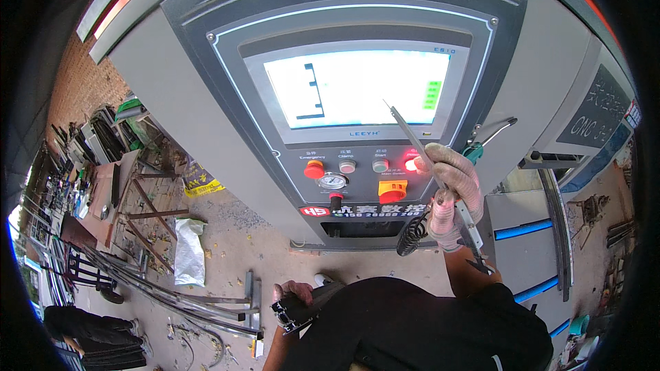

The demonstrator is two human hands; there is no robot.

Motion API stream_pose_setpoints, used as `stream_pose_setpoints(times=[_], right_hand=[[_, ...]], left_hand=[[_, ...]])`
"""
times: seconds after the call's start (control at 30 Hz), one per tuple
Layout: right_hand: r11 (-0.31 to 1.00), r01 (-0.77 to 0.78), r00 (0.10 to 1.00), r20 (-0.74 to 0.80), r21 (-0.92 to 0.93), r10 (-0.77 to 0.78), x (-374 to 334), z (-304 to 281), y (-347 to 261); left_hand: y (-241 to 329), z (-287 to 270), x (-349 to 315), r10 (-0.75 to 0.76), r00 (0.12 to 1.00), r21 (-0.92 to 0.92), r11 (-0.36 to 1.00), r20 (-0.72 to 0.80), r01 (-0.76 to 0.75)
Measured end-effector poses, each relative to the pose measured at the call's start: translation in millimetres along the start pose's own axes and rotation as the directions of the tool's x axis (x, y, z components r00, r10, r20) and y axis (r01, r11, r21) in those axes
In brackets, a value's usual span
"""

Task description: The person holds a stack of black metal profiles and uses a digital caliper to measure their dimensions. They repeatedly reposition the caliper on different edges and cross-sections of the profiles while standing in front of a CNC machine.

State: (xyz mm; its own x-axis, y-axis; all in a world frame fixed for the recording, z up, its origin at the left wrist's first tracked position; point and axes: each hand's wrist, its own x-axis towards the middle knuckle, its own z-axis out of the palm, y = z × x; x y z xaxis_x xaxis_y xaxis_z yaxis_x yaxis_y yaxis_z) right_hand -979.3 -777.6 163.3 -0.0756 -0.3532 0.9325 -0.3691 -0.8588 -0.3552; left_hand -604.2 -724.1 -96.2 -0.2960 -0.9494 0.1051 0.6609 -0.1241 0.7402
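Observation:
My right hand point(454, 189), in a pale knit glove, is closed round a metal caliper point(470, 235). The tool's long thin tip reaches up and left, in front of the lit screen point(357, 89). Behind that hand is a glowing red button point(414, 164) on the control panel; I cannot tell whether fingers touch it. Low in the view, my left hand point(297, 290) grips a dark profile piece point(294, 315) with a hollow, slotted end. The rest of this piece runs back beside my dark shirt, and part of it is hidden.
The grey machine carries a red emergency button point(314, 169), a pressure gauge point(332, 181) and a red-yellow rotary switch point(392, 192). A teal-handled air gun point(473, 152) hangs at its right. Long metal profiles point(172, 295) lie at left, near a white sack point(190, 252). Another person point(96, 333) stands lower left.

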Motion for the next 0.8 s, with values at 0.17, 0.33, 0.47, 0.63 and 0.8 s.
stream_pose_setpoints(times=[0.17, 0.33, 0.47, 0.63, 0.8], right_hand=[[0.997, 0.037, 0.999, -0.026, -0.067, -0.038, 4, 1, 1], [0.996, 0.005, 0.997, 0.073, -0.091, 0.001, -1, -5, -2], [0.993, -0.061, 0.992, 0.1, -0.101, 0.071, -8, -3, -4], [1.0, -0.025, 0.996, 0.082, -0.018, 0.026, -11, -1, -1], [1.0, -0.019, 0.997, 0.073, -0.016, 0.02, -12, 0, -2]], left_hand=[[0, 0, 1, 0.02, 1.0, -0.011, 1.0, 0.019, -0.02], [-1, -2, 0, -0.013, 1.0, -0.017, 1.0, -0.009, 0.013], [-1, -1, 2, -0.025, 1.0, -0.075, 0.997, 0.013, 0.025], [-1, 0, 5, -0.018, 0.999, -0.032, 0.999, 0.04, 0.02], [-3, -4, 5, -0.017, 0.998, -0.024, 1.0, 0.058, 0.019]])
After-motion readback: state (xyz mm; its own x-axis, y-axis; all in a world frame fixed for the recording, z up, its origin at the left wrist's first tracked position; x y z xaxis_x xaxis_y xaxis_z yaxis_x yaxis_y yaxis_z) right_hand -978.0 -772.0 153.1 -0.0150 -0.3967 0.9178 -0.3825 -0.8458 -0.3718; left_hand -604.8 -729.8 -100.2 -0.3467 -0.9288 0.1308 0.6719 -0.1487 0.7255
